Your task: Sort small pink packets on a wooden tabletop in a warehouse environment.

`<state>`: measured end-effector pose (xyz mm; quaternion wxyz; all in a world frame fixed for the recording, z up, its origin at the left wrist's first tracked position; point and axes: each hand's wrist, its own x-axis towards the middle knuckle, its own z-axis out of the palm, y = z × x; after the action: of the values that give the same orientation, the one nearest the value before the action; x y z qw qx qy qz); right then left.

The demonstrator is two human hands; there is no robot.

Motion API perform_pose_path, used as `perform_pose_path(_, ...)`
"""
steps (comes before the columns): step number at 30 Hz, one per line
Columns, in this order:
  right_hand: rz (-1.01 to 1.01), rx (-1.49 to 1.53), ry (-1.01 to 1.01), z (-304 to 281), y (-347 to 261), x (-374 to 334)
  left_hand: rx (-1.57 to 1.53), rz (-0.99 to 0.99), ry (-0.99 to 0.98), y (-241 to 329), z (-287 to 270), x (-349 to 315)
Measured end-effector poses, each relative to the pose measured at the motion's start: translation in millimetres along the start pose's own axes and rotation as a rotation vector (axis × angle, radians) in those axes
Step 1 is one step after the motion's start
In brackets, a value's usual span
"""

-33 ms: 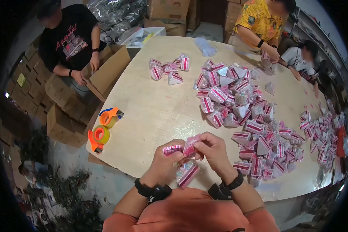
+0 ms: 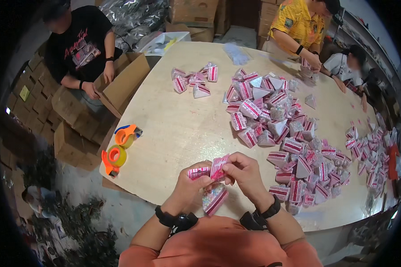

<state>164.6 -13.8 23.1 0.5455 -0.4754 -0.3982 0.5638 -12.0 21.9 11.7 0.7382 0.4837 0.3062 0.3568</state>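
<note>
Both of my hands are together at the table's near edge. My left hand [image 2: 190,183] has its fingers closed round a pink-and-white striped piece [image 2: 198,172]. Between thumb and fingers, my right hand [image 2: 244,173] pinches a pink printed card or packet [image 2: 219,167], whose lower edge meets my left fingertips. Just below them is a clear-wrapped, wedge-shaped piece [image 2: 215,199] like a cake slice, with a pink-striped side and speckled colours inside. Whether it is joined to the pink card is hidden by my fingers.
A large heap of similar wrapped wedges [image 2: 272,111] lies right of my hands, with a small group [image 2: 196,80] farther left. Orange tape dispensers [image 2: 116,155] lie at the left edge. One co-worker holds an open carton [image 2: 124,84]; another, in yellow [image 2: 294,26], handles wedges.
The pink card between my hands has tilted slightly, showing more of its striped print. The wrapped wedge below has shifted a little up and to the left.
</note>
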Motion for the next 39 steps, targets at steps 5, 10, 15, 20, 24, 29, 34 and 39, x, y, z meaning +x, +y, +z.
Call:
perform_pose_path(5,-0.001,0.043,0.020,8,-6,-3,-0.130,-0.139,-0.092,-4,-8,-2)
perform_pose_path(10,-0.001,-0.046,-0.020,13,-2,-6,-0.217,-0.104,-0.098,-14,-11,-3)
perform_pose_path(15,-0.075,-0.080,-0.171,11,8,-3,-0.142,-0.051,-0.068,-6,2,-1)
perform_pose_path(20,0.111,-0.072,-0.192,12,-2,-4,-0.091,-0.034,-0.101,-12,-2,-2)
perform_pose_path(24,0.003,-0.118,-0.153,9,4,-3,-0.107,-0.057,-0.055,-17,-5,-3)
perform_pose_path(29,-0.021,-0.136,-0.125,7,3,-2,-0.099,-0.027,-0.052,-23,-11,-3)
perform_pose_path(34,-0.069,-0.125,-0.058,6,13,-1,-0.212,0.013,-0.020,-26,-6,-2)
perform_pose_path(39,0.048,0.047,-0.065,11,-2,-6,-0.288,-0.009,0.008,-19,0,-2)
